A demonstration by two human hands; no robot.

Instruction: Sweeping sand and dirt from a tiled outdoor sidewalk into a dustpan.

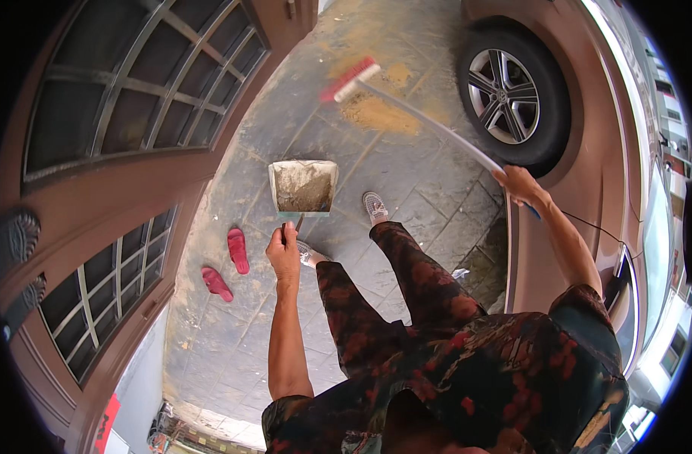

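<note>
In my right hand [519, 184] is the pale handle of a push broom [351, 80], stretched out ahead and to the left. Its red bristles are blurred, close by a patch of yellowish-brown dirt [383, 113] on the stone-patterned floor [346, 147]. My left hand [283, 249] grips the dark handle of a long-handled dustpan [304, 187]. The pan rests on the floor ahead of my feet, its open side facing away from me. Brownish dirt coats the inside of the pan.
A brown car with a black tyre [513, 91] stands close on my right. On my left is a brown door with barred glass panes [147, 85]. Two red slippers [238, 251] lie left of my feet. A crumpled pale scrap [460, 273] lies near the car.
</note>
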